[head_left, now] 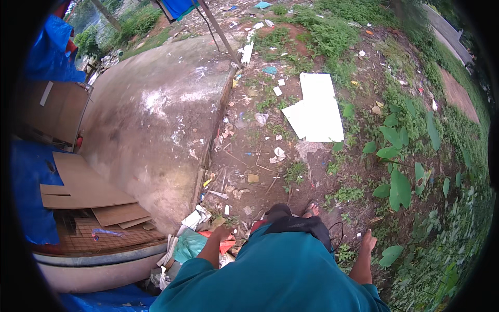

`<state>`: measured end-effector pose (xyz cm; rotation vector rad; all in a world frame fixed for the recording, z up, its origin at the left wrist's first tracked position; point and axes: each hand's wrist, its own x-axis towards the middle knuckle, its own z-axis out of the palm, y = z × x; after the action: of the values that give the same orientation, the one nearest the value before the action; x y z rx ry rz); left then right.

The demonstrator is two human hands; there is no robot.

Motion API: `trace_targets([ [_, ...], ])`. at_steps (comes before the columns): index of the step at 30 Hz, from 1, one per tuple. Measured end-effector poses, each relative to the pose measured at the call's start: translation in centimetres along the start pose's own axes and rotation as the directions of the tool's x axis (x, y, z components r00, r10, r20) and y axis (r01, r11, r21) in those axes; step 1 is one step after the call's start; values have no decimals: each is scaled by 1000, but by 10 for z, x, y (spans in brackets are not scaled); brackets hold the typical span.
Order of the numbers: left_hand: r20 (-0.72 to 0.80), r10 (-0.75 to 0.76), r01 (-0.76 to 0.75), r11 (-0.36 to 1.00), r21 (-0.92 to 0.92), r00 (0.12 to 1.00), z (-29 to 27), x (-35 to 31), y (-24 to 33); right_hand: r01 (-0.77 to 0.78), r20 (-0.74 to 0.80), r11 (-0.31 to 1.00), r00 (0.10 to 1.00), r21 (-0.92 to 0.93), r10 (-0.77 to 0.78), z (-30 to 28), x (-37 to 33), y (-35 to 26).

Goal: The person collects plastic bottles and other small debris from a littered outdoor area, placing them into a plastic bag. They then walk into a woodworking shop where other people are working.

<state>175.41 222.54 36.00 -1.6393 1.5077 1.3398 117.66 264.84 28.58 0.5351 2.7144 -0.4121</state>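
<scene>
your teal shirt (270,270) fills the lower middle; beyond it spread a concrete slab (145,114) on the left and 2 white boards (322,109) on the dirt ahead. green plastic (188,246) and smaller orange-red plastic (227,245) lie near your left hand (223,232), whose opening and grip i can't tell. your right hand (369,241), loosely half curled around nothing visible, hangs near a broad leaf (391,255).

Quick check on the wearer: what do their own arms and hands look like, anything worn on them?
The teal sleeves are short and look plain, leaving both forearms bare. No glove shows on the left hand or right hand, and no watch or cable on either arm. Finer details are too small to tell.
</scene>
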Motion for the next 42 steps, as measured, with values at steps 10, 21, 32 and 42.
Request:
trace_targets([
  [10,-303,110,35,899,438,947,80,13,-30,200,109,938,978,-283,-176,51,119,-100],
  [21,145,-410,427,766,-480,900,102,3,-94,473,240,792,881,-385,-409,172,38,-314],
  [32,-580,-310,1,882,-471,753,-142,80,-78,853,268,398,492,-338,-828,211,-223,-595],
  [42,-368,-485,348,858,-379,793,-158,188,-69,688,370,591,725,-422,-580,285,-286,-719],
])
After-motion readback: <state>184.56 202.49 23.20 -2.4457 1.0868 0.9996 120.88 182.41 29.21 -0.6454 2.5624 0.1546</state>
